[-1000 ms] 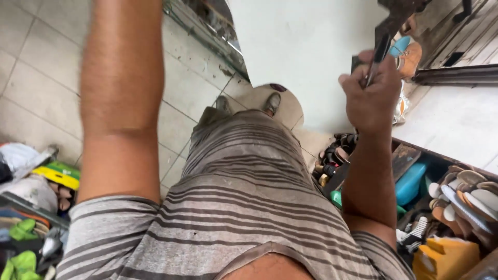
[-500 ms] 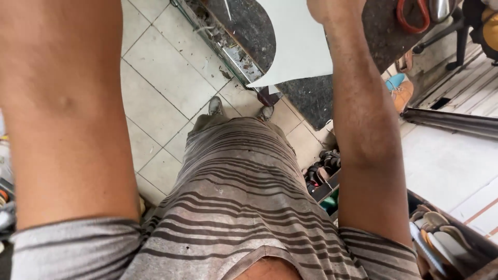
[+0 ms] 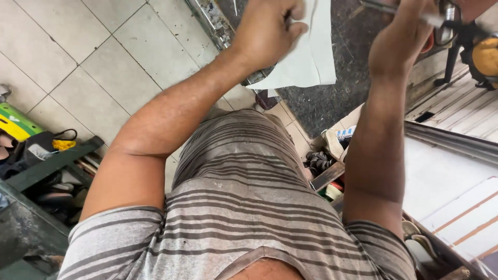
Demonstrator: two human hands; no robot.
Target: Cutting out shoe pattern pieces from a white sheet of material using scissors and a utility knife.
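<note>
White sheet [image 3: 311,57], left hand [image 3: 267,31] gripping edge

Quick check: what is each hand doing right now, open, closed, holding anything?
Left hand: closed, fingers gripping the white sheet.
Right hand: closed around a thin metal tool.

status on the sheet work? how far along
Done: nothing finished shows. In hand: the left hand has a grip on the white sheet, raised in front of the chest; the right hand has a grip on a thin metal tool. Left: tool and sheet are apart; no cut or mark is visible on it.
</note>
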